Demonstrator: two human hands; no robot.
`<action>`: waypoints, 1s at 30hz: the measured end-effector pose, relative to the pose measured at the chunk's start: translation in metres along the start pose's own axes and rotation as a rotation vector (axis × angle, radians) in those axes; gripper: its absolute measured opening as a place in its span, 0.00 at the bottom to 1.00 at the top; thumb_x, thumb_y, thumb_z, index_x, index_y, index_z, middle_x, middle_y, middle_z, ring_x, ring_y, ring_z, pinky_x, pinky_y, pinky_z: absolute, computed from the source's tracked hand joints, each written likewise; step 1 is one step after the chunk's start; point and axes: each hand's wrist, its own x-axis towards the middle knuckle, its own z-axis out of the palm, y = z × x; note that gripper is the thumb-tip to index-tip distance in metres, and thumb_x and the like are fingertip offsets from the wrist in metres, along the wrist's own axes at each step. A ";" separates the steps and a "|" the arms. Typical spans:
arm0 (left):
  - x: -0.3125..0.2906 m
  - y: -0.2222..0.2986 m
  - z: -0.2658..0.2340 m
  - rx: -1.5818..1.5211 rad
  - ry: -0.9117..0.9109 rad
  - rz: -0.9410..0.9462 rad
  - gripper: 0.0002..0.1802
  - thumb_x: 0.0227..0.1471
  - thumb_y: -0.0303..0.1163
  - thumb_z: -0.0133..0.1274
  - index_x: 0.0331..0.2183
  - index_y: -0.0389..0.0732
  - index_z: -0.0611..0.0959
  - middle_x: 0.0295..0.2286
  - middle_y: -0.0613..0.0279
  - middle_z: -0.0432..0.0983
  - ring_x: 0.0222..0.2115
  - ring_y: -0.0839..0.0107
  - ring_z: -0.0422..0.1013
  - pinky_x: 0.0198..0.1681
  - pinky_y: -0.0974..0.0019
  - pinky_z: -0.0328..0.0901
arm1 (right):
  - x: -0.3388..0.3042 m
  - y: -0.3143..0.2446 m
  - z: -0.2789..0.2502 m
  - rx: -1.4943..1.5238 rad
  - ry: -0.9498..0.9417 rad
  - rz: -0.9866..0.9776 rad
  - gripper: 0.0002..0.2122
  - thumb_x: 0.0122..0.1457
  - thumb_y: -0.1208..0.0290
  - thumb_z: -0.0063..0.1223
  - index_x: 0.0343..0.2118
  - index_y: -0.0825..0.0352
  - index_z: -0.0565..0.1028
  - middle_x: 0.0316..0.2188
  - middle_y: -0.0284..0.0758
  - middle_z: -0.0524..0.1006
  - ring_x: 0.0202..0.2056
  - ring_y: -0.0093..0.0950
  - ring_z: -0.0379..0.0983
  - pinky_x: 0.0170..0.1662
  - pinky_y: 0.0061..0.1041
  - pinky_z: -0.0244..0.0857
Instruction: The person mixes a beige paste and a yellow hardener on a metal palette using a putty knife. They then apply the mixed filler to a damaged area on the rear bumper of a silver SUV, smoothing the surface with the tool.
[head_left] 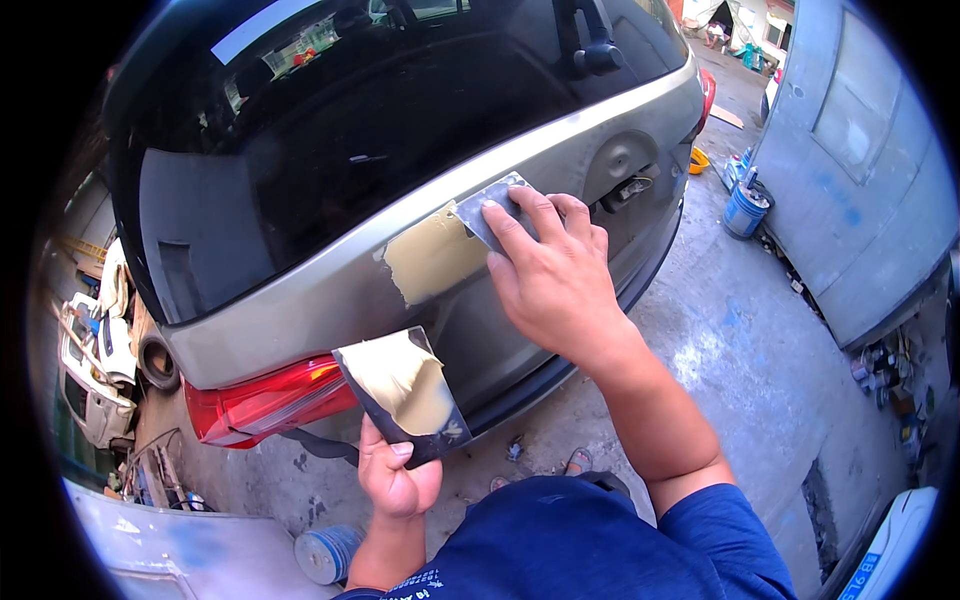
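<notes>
My right hand (560,260) presses a flat grey spreader (485,208) against the car's tailgate (350,262), fingers laid over its face and thumb behind. Beside the spreader's left edge, a patch of beige body filler (430,255) covers the silver panel below the rear window. My left hand (398,475) grips a dark square mixing board (437,437) by its lower edge. A thick heap of the same beige filler (393,372) lies on that board, which is held close to the red tail light (270,402).
The dark rear window (380,130) spans the car above the panel. Blue buckets (745,210) stand at the right by a grey metal door (860,150); another bucket (328,553) is at the lower left. Car parts and a tire (158,362) lie at the left.
</notes>
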 end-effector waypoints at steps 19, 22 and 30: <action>-0.007 -0.008 -0.010 -0.007 0.027 -0.092 0.39 0.32 0.22 0.39 0.54 0.34 0.66 0.53 0.50 0.65 0.55 0.55 0.60 0.61 0.54 0.50 | -0.010 0.001 0.000 -0.007 0.051 -0.011 0.19 0.48 0.69 0.53 0.47 0.61 0.72 0.49 0.39 0.68 0.49 0.44 0.60 0.42 0.42 0.57; -0.008 -0.010 -0.008 -0.025 0.012 -0.098 0.39 0.32 0.22 0.39 0.54 0.33 0.66 0.53 0.50 0.64 0.55 0.55 0.60 0.61 0.54 0.50 | 0.000 0.009 0.007 -0.014 0.067 0.001 0.20 0.48 0.69 0.53 0.47 0.61 0.72 0.49 0.39 0.67 0.49 0.43 0.60 0.43 0.42 0.57; -0.011 -0.009 -0.008 -0.002 0.036 -0.111 0.39 0.33 0.22 0.39 0.54 0.33 0.66 0.53 0.50 0.65 0.55 0.55 0.60 0.61 0.54 0.51 | -0.041 0.015 0.055 0.073 0.174 0.007 0.22 0.46 0.69 0.56 0.48 0.58 0.71 0.51 0.37 0.65 0.50 0.43 0.58 0.46 0.41 0.56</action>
